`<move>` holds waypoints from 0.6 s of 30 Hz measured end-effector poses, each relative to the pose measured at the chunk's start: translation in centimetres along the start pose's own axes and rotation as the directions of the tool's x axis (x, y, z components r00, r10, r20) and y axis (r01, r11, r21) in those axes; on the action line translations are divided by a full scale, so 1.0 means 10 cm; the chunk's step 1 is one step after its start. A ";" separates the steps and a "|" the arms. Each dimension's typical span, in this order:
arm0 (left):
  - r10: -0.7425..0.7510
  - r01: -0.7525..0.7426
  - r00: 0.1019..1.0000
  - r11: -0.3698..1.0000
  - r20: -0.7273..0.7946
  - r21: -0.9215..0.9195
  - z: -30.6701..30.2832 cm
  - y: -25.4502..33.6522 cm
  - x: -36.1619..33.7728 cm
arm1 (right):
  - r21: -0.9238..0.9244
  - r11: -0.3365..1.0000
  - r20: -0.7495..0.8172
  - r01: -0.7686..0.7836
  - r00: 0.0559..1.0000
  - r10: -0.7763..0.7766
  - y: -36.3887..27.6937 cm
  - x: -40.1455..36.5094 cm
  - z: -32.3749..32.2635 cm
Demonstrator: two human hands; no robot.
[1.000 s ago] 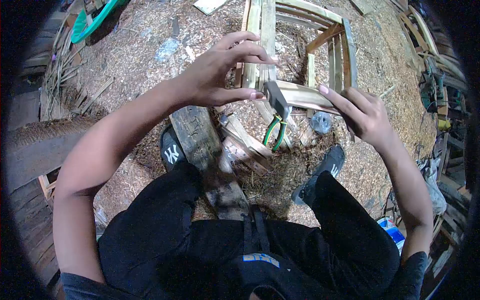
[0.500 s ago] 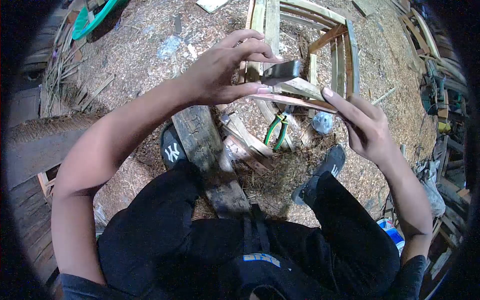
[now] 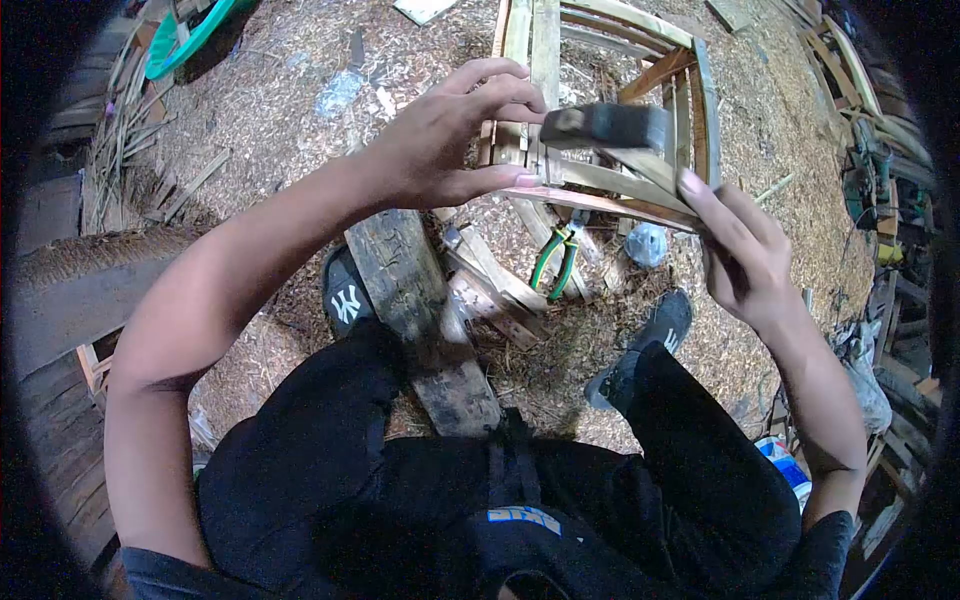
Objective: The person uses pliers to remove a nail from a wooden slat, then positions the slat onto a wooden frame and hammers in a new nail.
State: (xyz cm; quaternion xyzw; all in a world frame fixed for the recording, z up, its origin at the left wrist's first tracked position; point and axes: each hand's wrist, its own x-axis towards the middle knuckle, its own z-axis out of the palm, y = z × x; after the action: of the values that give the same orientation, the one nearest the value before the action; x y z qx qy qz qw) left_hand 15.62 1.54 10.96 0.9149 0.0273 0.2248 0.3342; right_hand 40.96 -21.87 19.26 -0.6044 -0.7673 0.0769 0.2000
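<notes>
In the head view, my right hand [image 3: 745, 245] is closed around the wooden handle of a hammer [image 3: 605, 127]. Its dark, blocky head is raised beside my left fingertips and looks slightly blurred. My left hand [image 3: 455, 140] grips the left end of a wooden slat [image 3: 610, 203], thumb on the near side and fingers curled over the far side. That slat lies along the near edge of a wooden frame [image 3: 705, 110] built of thin strips. Whether a nail is between my left fingers cannot be seen. The hammer head hides part of the frame.
Green-handled pliers [image 3: 565, 262] lie below the slat among wood offcuts [image 3: 495, 285]. A dark plank [image 3: 405, 290] runs between my feet. To the right is a clear plastic bag [image 3: 645, 244]. Wood shavings cover the ground, and a green basin [image 3: 190, 40] stands at upper left.
The hammer head has swung right and up, away from my left fingers, and now shows its long side. My right hand has shifted slightly right; my left hand has stayed put.
</notes>
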 end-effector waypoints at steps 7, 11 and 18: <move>0.017 -0.017 1.000 1.000 0.018 0.003 0.01 -0.03 0.03 | -0.064 0.996 0.011 0.056 0.998 -0.056 0.01 -0.01 0.00; 0.025 -0.026 0.999 0.999 0.042 0.021 -0.01 -0.01 0.06 | -0.024 0.993 0.068 0.113 0.991 -0.111 0.03 -0.05 0.00; -0.060 0.060 0.998 0.992 0.001 -0.113 0.01 -0.03 0.01 | -0.088 0.994 0.107 0.068 0.993 -0.059 0.03 -0.01 0.08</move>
State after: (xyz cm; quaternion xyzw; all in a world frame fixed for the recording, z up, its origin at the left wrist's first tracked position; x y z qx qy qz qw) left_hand 15.82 1.78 10.74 0.8930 0.0424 0.2168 0.3920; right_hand 40.89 -21.83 18.38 -0.5834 -0.7982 0.0666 0.1343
